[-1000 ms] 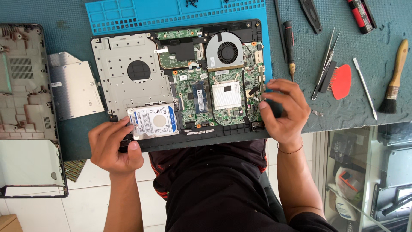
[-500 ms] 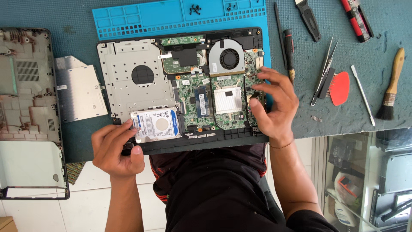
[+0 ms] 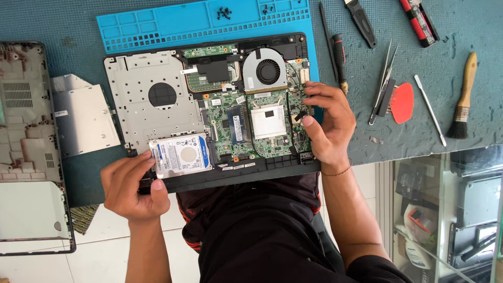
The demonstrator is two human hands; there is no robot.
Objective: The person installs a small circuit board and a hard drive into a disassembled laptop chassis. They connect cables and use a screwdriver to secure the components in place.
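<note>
An opened black laptop base [image 3: 246, 175], its bottom cover off, lies on the teal felt-covered tabletop [image 3: 445, 31], its far edge over a blue silicone repair mat [image 3: 173, 23]. The green motherboard [image 3: 246, 123], round grey cooling fan [image 3: 268, 71] and silver metal shield plate [image 3: 152, 99] are all exposed. A silver hard drive with a blue-and-white label [image 3: 181, 155] still sits in its bay at the near left corner. The removed grey bottom cover [image 3: 23, 115] and a flat silver optical drive [image 3: 84, 118] lie to the left, and small black screws [image 3: 224, 11] rest in a mat tray, so the opening-up looks largely done while board, fan and drive remain fitted.

The left hand [image 3: 131, 186] grips the near left corner of the base, fingers curled, thumb on the front edge. The right hand [image 3: 325, 126] rests at the motherboard's right edge, fingers bent with tips on the board; whether it pinches anything I cannot tell. A black screwdriver [image 3: 339, 57], steel tweezers [image 3: 383, 78], red pick [image 3: 402, 102] and wooden-handled brush [image 3: 463, 97] lie unused to the right.
</note>
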